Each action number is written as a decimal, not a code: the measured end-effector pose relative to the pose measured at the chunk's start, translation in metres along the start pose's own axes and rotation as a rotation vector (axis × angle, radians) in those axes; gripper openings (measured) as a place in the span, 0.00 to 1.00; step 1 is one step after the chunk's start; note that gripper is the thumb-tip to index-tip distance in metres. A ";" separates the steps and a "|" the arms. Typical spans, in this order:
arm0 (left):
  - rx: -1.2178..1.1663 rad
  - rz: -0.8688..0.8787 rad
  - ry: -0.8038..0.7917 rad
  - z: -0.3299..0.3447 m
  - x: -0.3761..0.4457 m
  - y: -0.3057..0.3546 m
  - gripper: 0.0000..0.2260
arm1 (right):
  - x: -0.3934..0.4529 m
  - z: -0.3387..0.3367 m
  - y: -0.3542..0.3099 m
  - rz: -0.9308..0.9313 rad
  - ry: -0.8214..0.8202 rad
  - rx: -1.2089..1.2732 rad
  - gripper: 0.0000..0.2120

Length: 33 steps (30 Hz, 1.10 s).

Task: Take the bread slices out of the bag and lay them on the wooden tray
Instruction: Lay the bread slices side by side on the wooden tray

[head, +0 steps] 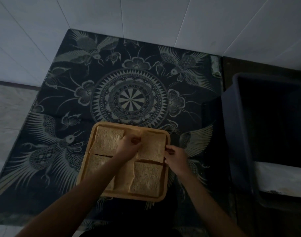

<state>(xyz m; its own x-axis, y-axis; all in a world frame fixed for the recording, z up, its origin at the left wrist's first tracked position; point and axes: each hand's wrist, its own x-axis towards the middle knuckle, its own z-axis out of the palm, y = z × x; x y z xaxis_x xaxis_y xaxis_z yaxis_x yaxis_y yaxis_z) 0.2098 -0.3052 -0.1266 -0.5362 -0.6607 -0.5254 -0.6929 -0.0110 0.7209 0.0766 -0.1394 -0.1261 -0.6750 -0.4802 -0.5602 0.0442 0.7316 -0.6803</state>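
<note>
Dim, underexposed, wide-angle edge distortion

Four bread slices [147, 180] (one partly hidden), one wooden tray [166, 189], one tub [235, 134].

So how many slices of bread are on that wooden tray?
4 bread slices on the wooden tray: far-left slice, far-right slice, near-right slice, near-left slice mostly hidden under the left forearm. None seem stacked.

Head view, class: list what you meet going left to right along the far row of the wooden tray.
Far-left bread slice → left hand → far-right bread slice → right hand at the tray edge.
</note>
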 end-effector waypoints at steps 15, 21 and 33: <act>0.085 0.076 0.127 0.008 -0.003 -0.010 0.08 | -0.009 0.009 -0.001 -0.122 0.116 -0.331 0.16; 0.071 0.057 0.128 0.005 -0.010 -0.005 0.07 | -0.011 0.011 0.001 -0.129 0.133 -0.315 0.16; 0.088 0.056 0.030 -0.003 -0.027 0.004 0.11 | -0.024 0.000 -0.011 -0.139 0.043 -0.259 0.16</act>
<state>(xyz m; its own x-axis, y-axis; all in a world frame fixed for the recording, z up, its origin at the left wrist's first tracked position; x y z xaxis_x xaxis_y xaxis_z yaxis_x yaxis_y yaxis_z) 0.2229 -0.2899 -0.1085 -0.5612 -0.6806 -0.4710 -0.7028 0.0912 0.7055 0.0921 -0.1361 -0.1055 -0.6922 -0.5675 -0.4460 -0.2366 0.7622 -0.6026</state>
